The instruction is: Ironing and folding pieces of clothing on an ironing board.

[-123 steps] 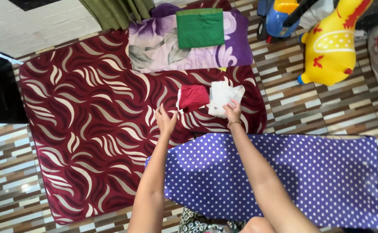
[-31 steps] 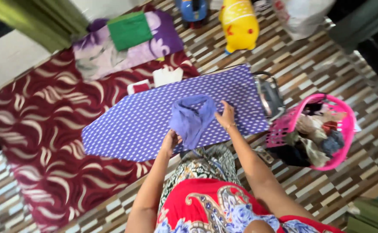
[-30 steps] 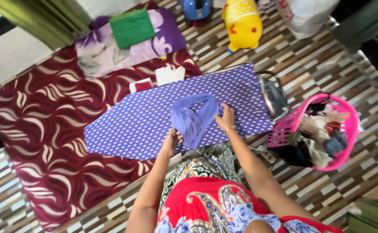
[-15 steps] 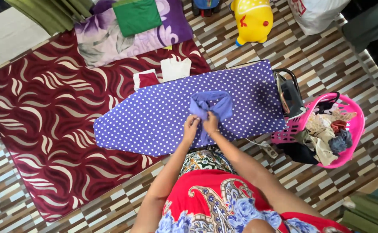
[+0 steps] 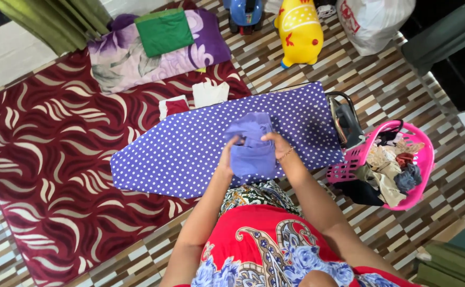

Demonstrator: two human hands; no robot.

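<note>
A lavender-blue garment [image 5: 251, 149] hangs bunched over the purple polka-dot ironing board [image 5: 190, 151]. My left hand [image 5: 227, 154] grips its left edge and my right hand [image 5: 275, 146] grips its right edge, both held just above the board's near side. An iron [image 5: 346, 122] rests at the board's right end. Beyond the board's far edge, a folded red cloth [image 5: 173, 106] and a folded white cloth [image 5: 210, 92] lie on the maroon patterned mattress [image 5: 46, 159].
A pink laundry basket [image 5: 397, 165] full of clothes stands right of the board. A floral blanket [image 5: 152, 50] with a green folded cloth [image 5: 163, 29] lies at the mattress's far end. Yellow [image 5: 299, 29] and blue [image 5: 245, 13] ride-on toys and a white bag [image 5: 373, 18] stand behind.
Earlier my hands were at the folded cloths on the mattress. Since then I have picked up the lavender garment; in the last half second my hands moved apart, spreading it over the board.
</note>
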